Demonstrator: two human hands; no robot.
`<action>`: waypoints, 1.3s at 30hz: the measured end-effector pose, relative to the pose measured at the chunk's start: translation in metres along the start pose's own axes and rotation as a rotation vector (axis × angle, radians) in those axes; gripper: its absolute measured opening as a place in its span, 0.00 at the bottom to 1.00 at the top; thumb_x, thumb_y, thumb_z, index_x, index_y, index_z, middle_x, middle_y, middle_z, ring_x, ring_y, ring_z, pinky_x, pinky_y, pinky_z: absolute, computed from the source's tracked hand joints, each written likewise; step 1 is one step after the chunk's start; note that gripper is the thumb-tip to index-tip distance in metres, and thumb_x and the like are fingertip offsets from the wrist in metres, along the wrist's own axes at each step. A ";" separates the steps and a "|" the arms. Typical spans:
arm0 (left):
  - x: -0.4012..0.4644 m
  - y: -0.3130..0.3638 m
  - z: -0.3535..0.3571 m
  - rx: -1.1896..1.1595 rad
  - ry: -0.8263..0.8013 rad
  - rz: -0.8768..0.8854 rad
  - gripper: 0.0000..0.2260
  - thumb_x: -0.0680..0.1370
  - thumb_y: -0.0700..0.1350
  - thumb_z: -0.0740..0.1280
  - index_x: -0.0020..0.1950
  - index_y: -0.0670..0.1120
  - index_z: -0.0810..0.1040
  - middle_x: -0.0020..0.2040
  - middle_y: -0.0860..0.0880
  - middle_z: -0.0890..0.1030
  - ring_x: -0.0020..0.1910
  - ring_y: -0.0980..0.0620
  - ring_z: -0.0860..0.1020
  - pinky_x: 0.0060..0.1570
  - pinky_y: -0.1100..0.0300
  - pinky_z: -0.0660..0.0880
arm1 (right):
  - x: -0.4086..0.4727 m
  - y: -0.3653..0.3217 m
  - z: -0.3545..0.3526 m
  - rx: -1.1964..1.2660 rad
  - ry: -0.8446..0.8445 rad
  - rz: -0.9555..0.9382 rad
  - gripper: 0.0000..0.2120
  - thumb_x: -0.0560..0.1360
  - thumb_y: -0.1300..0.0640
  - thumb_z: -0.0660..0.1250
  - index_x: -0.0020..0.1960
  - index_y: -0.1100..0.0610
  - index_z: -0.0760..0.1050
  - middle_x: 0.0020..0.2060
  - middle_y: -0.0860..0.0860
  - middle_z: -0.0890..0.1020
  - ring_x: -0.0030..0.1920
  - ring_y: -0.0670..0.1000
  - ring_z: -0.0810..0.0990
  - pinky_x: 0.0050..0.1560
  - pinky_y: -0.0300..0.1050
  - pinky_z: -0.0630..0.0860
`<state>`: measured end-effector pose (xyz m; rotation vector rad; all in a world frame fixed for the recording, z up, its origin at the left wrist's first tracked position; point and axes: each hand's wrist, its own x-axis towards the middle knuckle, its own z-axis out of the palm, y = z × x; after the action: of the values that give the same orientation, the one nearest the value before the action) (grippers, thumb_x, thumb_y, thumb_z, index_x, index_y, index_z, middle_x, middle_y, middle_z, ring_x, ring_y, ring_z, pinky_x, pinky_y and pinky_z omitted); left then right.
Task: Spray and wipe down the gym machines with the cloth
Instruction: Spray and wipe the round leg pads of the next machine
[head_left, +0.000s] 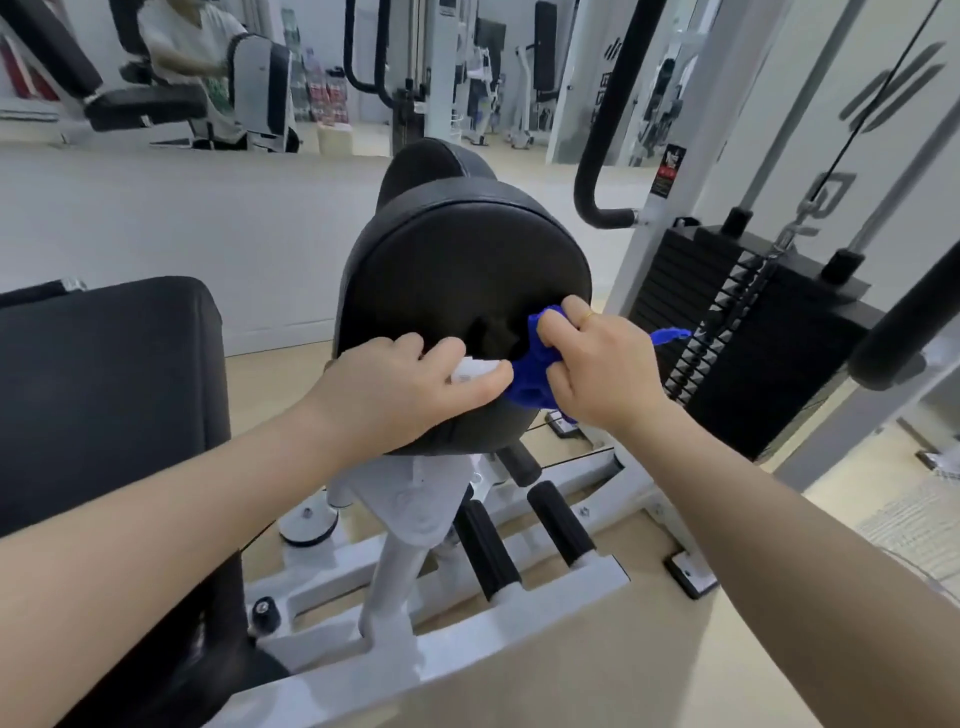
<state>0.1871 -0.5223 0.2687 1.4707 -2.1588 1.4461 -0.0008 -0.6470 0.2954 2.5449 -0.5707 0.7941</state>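
A round black padded cushion (457, 270) of a white-framed gym machine faces me at the centre. A bunched blue cloth (532, 374) is pressed against its lower right edge, and one end (670, 335) sticks out to the right. My right hand (602, 364) is closed around the cloth from the right. My left hand (395, 395) lies on the cushion's lower left, with its thumb touching the cloth. Its fingers pinch a small white piece (475, 371); I cannot tell what it is. No spray bottle shows.
A large black bench pad (104, 389) stands close on my left. The white frame with black foot pegs (488, 551) lies below. A black weight stack (727, 322), a curved black handle (602, 156) and a black roller (904, 322) are on the right. A mirror (197, 52) is at the back.
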 end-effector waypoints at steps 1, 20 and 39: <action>-0.005 0.007 0.000 0.044 -0.013 0.006 0.23 0.73 0.31 0.53 0.64 0.49 0.68 0.33 0.46 0.69 0.26 0.50 0.59 0.22 0.62 0.61 | 0.001 -0.003 0.001 0.006 -0.006 0.015 0.08 0.64 0.58 0.54 0.41 0.60 0.67 0.32 0.55 0.71 0.25 0.51 0.56 0.31 0.33 0.42; -0.033 -0.016 -0.039 -0.538 -0.075 -0.854 0.38 0.71 0.43 0.73 0.72 0.52 0.53 0.70 0.44 0.64 0.44 0.43 0.76 0.37 0.52 0.75 | -0.030 -0.021 0.022 0.233 0.196 0.404 0.13 0.66 0.65 0.54 0.45 0.63 0.74 0.38 0.58 0.75 0.30 0.55 0.68 0.30 0.42 0.64; -0.034 -0.047 -0.006 -1.391 -0.452 -1.365 0.34 0.75 0.52 0.66 0.76 0.50 0.52 0.55 0.35 0.75 0.47 0.37 0.77 0.50 0.47 0.75 | 0.017 -0.051 0.014 0.500 0.484 0.871 0.05 0.77 0.50 0.60 0.44 0.44 0.74 0.37 0.37 0.73 0.40 0.38 0.72 0.39 0.35 0.67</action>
<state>0.2385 -0.4990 0.2809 1.7781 -0.9914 -0.7326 0.0433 -0.6163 0.2818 2.2842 -1.4788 1.9837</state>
